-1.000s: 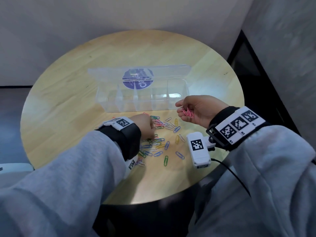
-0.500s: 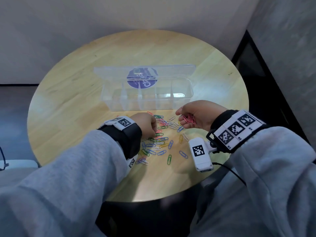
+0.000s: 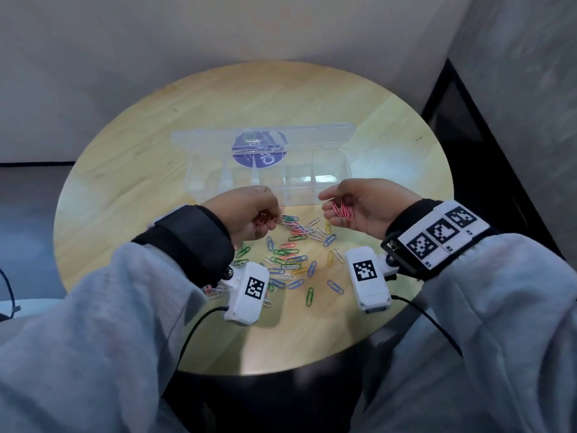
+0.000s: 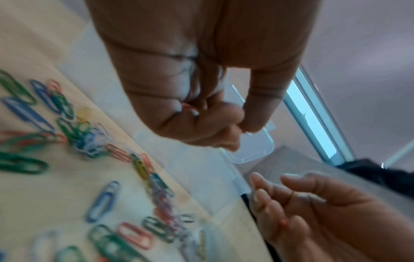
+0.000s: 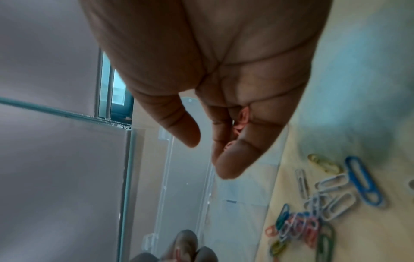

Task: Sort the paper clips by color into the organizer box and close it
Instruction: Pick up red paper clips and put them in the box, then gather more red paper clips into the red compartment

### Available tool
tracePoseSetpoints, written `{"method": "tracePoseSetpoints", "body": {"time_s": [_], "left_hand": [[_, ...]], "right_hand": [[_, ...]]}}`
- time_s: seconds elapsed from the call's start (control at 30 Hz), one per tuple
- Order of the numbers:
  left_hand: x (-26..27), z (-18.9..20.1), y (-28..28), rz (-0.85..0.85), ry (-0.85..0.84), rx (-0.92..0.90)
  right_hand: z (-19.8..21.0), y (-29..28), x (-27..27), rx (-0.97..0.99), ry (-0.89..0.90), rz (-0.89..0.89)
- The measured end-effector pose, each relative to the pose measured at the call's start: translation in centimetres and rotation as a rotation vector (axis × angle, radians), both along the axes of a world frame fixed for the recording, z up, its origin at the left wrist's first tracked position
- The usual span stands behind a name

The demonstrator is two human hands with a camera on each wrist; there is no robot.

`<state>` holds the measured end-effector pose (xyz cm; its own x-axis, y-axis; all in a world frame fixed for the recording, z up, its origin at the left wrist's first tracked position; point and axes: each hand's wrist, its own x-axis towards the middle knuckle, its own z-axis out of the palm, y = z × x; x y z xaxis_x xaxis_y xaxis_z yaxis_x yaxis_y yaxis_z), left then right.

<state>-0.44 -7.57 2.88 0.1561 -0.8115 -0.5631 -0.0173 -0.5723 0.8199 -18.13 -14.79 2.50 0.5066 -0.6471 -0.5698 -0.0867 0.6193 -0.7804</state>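
Observation:
The clear organizer box [image 3: 299, 195] stands open mid-table, its lid [image 3: 203, 140] folded back and its compartments showing no clips. In front of it lies a pile of mixed coloured paper clips [image 3: 292, 254]. My left hand [image 3: 271, 223] hovers over the pile's far edge, fingers curled, pinching pink-red clips [image 3: 262, 217]; the left wrist view shows one clip [image 4: 188, 108] inside the curled fingers. My right hand [image 3: 331, 204] is palm up by the box's front right, its bent fingers cupping a bunch of pink clips [image 3: 342, 210], glimpsed between the fingers [image 5: 243, 117] in the right wrist view.
The round wooden table [image 3: 125, 182] has a near edge just below my wrists. White wrist cameras [image 3: 246, 292] with trailing cables hang over the pile's near side. A wall stands behind the table and a dark panel [image 3: 468, 151] to the right.
My left hand has lifted off the pile with pink-red clips and turned towards my right hand. The right hand has stayed by the box front holding its pink bunch.

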Motion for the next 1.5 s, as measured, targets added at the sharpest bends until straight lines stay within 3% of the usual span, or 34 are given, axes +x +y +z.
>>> {"method": "tracePoseSetpoints", "body": {"time_s": [0.2, 0.43, 0.7, 0.9, 1.0, 1.07, 1.13, 1.23, 1.37, 1.5], "left_hand": [[-0.3, 1.3, -0.9, 0.046, 0.173, 0.037], [-1.8, 3.4, -5.2, 0.092, 0.157, 0.005], [-4.5, 3.0, -9.2, 0.086, 0.152, -0.062], [-5.4, 1.6, -9.1, -0.001, 0.051, -0.103], [-4.5, 1.5, -8.2, -0.038, -0.049, -0.169], [-4.2, 1.2, -6.8, -0.150, -0.168, -0.188], [-3.9, 0.6, -5.2, -0.375, -0.506, -0.155], [-4.0, -0.9, -3.8, -0.660, -0.979, -0.035], [-4.7, -2.6, -3.8, -0.726, -1.143, 0.004], [-5.4, -3.4, -4.0, -0.790, -1.213, 0.001]], "right_hand": [[1.1, -0.8, -0.4, 0.060, -0.256, -0.221], [1.2, -3.2, -0.7, 0.009, -0.218, -0.356], [1.1, -4.9, 0.2, -0.045, -0.285, -0.344], [0.6, -4.6, -1.0, -0.145, -0.133, -0.215], [0.9, -4.6, -1.4, -0.279, 0.022, -0.086], [0.9, -4.2, -2.2, -0.429, 0.261, 0.063], [0.6, -3.2, -2.9, -0.553, 0.507, 0.284], [0.0, -1.3, -2.7, -0.597, 0.728, 0.551], [-1.6, 0.1, -1.3, -0.644, 0.934, 0.767], [-2.9, 0.6, -0.4, -0.694, 1.076, 0.867]]}}
